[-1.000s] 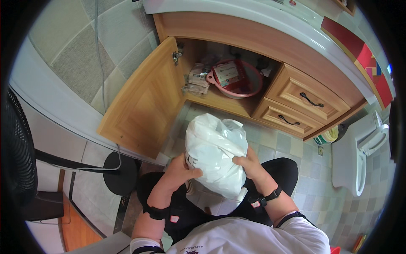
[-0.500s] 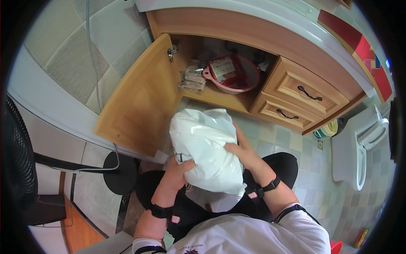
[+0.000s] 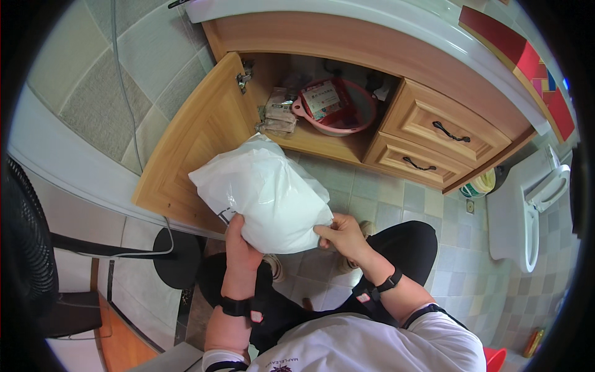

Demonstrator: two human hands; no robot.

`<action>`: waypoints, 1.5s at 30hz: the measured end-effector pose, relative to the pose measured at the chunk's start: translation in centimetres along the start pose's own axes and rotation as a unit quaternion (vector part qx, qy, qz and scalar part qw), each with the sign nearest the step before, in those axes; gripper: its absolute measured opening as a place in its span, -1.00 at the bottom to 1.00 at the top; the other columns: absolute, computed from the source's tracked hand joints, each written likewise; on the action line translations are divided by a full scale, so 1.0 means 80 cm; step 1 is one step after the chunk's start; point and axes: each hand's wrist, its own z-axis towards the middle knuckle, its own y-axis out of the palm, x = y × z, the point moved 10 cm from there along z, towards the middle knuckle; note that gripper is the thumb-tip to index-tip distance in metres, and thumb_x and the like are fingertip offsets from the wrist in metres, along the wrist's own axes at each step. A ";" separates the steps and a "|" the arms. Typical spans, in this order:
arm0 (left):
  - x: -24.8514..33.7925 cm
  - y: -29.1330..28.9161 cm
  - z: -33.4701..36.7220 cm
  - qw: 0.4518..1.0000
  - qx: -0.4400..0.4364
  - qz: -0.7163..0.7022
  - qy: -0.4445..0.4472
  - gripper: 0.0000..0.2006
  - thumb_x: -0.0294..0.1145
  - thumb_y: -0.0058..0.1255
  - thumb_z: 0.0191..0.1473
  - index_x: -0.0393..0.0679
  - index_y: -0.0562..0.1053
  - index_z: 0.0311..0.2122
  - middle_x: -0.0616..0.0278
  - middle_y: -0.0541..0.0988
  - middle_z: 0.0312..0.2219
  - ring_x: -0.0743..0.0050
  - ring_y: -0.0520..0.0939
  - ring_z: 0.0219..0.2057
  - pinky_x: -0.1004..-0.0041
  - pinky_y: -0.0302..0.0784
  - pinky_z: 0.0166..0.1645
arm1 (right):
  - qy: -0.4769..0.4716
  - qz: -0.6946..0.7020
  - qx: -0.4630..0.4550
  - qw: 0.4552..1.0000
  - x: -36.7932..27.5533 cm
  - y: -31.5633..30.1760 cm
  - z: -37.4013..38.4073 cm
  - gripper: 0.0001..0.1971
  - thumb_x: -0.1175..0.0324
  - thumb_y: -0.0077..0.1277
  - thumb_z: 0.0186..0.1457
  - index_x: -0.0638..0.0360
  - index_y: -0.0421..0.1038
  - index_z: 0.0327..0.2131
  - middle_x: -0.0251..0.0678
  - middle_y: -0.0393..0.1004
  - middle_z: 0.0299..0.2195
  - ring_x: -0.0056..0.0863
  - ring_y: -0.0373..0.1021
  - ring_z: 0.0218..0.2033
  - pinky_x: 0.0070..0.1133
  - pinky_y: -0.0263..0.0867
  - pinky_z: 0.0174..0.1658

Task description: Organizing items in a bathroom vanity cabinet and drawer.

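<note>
A full white plastic bag (image 3: 269, 195) hangs in front of me, between the open cabinet door and my knees. My left hand (image 3: 240, 242) supports its lower left side, with the thumb on the front and the other fingers hidden beneath. At the bag's lower right corner, my right hand (image 3: 344, 235) pinches the plastic between thumb and fingers. What fills the bag is hidden. Beyond it, the wooden cabinet (image 3: 338, 146) stands open and holds a pink basin (image 3: 372, 115) with a red printed package (image 3: 322, 102) in it. Clear packets (image 3: 280, 115) lie left of the basin.
The cabinet door (image 3: 198, 136) swings out on the left. Two drawers (image 3: 443, 127) with black handles are on the right, and a toilet (image 3: 514, 211) stands farther right. A black fan (image 3: 28, 229) with a round base (image 3: 176, 257) is at the left.
The bag has turned and shifted left, its top now overlapping the door. My right hand has moved from the bag's upper right side down to its lower right corner.
</note>
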 end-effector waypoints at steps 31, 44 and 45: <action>0.005 0.004 -0.017 0.998 0.001 0.064 -0.024 -0.37 0.03 -0.13 0.17 -0.11 0.16 0.24 0.19 0.32 0.16 0.19 0.34 0.17 0.15 0.27 0.23 | -0.161 -0.033 0.126 0.978 -0.049 -0.030 -0.004 -0.58 0.53 0.11 0.06 0.25 0.29 0.02 -0.54 0.27 -0.58 -0.77 0.20 -0.50 -0.70 0.18 -0.36; -0.015 0.003 0.000 0.998 0.025 0.018 -0.047 -0.40 0.05 -0.11 0.16 -0.12 0.23 0.20 0.16 0.39 0.11 0.18 0.43 0.10 0.13 0.36 0.16 | 0.040 0.132 -0.135 0.981 -0.005 0.052 -0.001 -0.37 0.45 0.26 -0.07 0.23 0.27 0.12 -0.30 0.42 -0.02 -0.49 0.25 0.10 -0.44 0.18 0.15; -0.015 0.007 -0.002 0.998 0.013 -0.001 -0.054 -0.41 0.04 -0.14 0.17 -0.12 0.23 0.20 0.15 0.39 0.11 0.17 0.43 0.10 0.13 0.36 0.17 | -0.017 0.093 -0.116 0.989 -0.019 0.046 -0.002 -0.46 0.43 0.27 -0.07 0.24 0.35 0.03 -0.30 0.48 -0.10 -0.45 0.33 0.02 -0.45 0.23 0.10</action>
